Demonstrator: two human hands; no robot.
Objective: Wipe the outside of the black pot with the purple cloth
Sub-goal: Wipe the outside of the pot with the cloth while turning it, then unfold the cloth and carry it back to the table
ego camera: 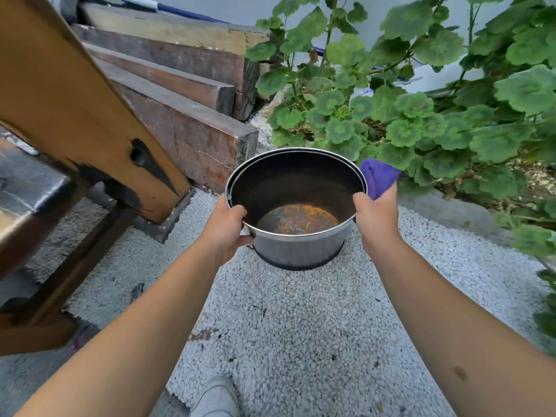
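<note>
I see the round black metal pot (296, 206) with a rusty orange bottom held up above the pale gravel ground (301, 311), in front of the green leafy plants (406, 109). My left hand (224, 228) has its fingers closed over the near-left rim, thumb inside. My right hand (376, 215) is closed around the bunched purple cloth (379, 176), which touches the pot's right outer wall by the rim. Stacked brown wooden beams (180, 94) lie to the left. A white shoe (216, 397) shows below.
</note>
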